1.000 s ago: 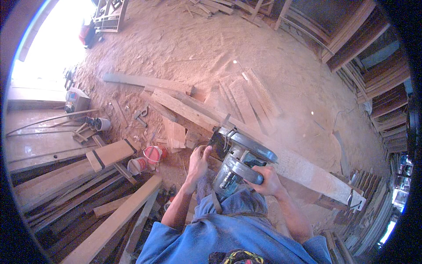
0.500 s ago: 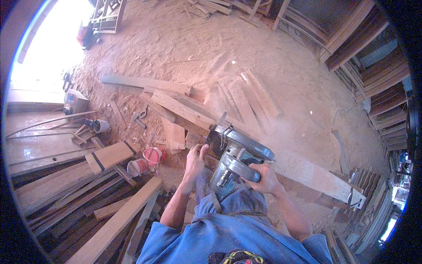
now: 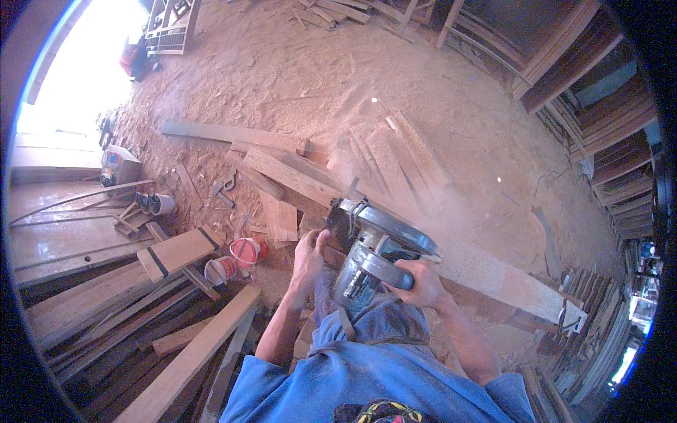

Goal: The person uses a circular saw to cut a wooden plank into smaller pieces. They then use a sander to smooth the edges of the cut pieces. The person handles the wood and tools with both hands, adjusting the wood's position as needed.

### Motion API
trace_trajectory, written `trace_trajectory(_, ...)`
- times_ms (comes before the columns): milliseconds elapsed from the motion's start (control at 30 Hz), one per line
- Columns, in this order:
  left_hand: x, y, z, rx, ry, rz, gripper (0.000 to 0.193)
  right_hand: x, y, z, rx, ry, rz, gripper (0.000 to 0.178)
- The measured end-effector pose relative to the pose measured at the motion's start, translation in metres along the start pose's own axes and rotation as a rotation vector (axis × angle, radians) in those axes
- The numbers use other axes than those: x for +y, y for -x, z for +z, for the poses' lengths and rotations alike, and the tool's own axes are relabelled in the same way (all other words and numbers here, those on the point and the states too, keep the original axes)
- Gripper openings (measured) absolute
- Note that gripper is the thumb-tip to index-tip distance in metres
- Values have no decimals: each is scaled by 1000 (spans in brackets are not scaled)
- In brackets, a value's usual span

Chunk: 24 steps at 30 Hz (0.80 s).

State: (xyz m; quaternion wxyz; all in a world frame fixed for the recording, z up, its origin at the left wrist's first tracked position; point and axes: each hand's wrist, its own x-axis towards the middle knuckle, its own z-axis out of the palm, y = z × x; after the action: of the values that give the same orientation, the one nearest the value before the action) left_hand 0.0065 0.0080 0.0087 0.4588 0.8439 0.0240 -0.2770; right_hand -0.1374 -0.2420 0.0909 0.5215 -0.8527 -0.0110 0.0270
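Observation:
My right hand (image 3: 423, 283) is wrapped round the rear handle of a grey circular saw (image 3: 367, 257). Close by, my left hand (image 3: 308, 257) is closed at the front left edge of the saw, its thumb against the dark base; the fingertips are partly hidden. The saw rests over a long timber, whose pale, dust-covered part (image 3: 501, 278) stretches away to the right. Beyond the saw's front, a rough wooden beam (image 3: 289, 175) runs toward the upper left. Fine dust hangs around the saw, and its blade is out of sight.
Sawdust covers the floor (image 3: 282, 84). Several loose boards (image 3: 398, 155) lie beyond the saw. To the left stand two small buckets (image 3: 245, 252), a hammer (image 3: 222, 192) and stacked planks (image 3: 92, 296). Timber racks (image 3: 620, 151) line the right side.
The saw and both my hands have shifted slightly to the left along the timber. My hold on the saw looks the same.

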Motion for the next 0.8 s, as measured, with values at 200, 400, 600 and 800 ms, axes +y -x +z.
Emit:
trace_trajectory(200,-11,-2,3,17,2,40,54,6,1,0,-21,-10,-17,20)
trace_trajectory(400,-9,0,5,17,20,26,53,1,2,-2,-2,-4,-30,20)
trace_trajectory(600,-18,-3,7,55,-42,74,51,0,1,-5,-8,-15,-47,18)
trace_trajectory(800,-10,0,5,22,7,41,56,5,3,-2,0,-52,-18,14)
